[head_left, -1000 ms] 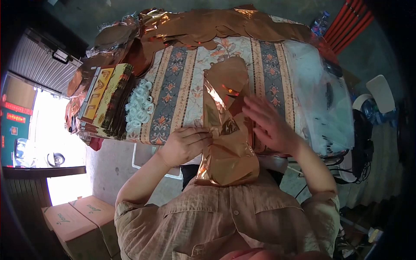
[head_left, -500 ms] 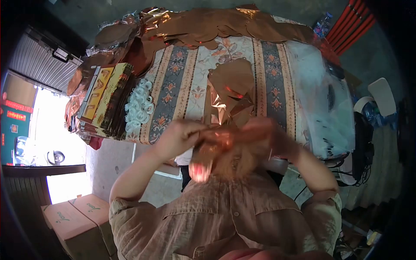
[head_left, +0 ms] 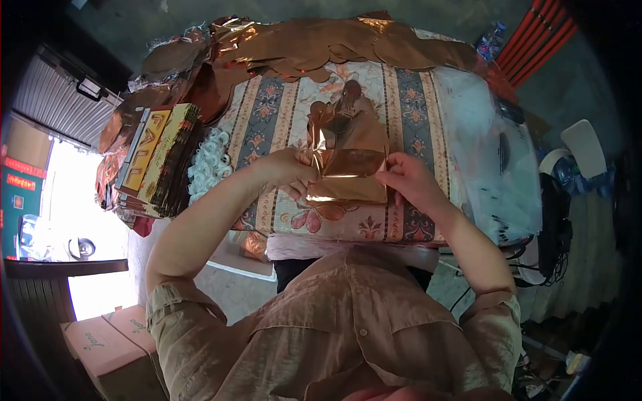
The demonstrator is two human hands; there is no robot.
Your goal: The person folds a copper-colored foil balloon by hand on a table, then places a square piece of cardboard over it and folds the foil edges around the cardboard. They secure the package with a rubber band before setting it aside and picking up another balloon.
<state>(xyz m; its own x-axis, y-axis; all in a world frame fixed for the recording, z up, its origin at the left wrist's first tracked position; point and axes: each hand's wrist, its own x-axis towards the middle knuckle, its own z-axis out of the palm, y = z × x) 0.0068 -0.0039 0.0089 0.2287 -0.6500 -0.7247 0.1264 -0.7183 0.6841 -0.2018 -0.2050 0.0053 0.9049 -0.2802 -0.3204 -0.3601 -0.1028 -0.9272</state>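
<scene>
"What's the biggest thing there?"

"The table (head_left: 410,100), spread with a patterned cloth of grey and cream stripes."

"And on it?"

"A long row of brown foil pieces (head_left: 321,45) overlaps along the far edge. Clear plastic bags (head_left: 491,157) lie flat down the right side."

"What's on the left?"

"A stack of printed packets (head_left: 157,157), red and yellow, near the table's left edge."

"Where's the piece being worked on?"

"The shiny copper foil sheet (head_left: 351,160) lies on the cloth at the middle of the near side, between the two hands. A crease runs across it, and its far end has a wavy outline."

"How do the hands stand?"

"The right hand (head_left: 411,177) pinches the sheet's right edge, thumb on top. The left hand (head_left: 291,170) is at the left edge, fingers bent; I can't tell whether it grips."

"Anything smaller?"

"A pile of white rings (head_left: 209,164) just beside the packets, and a plastic bottle (head_left: 491,41) past the far right corner."
</scene>
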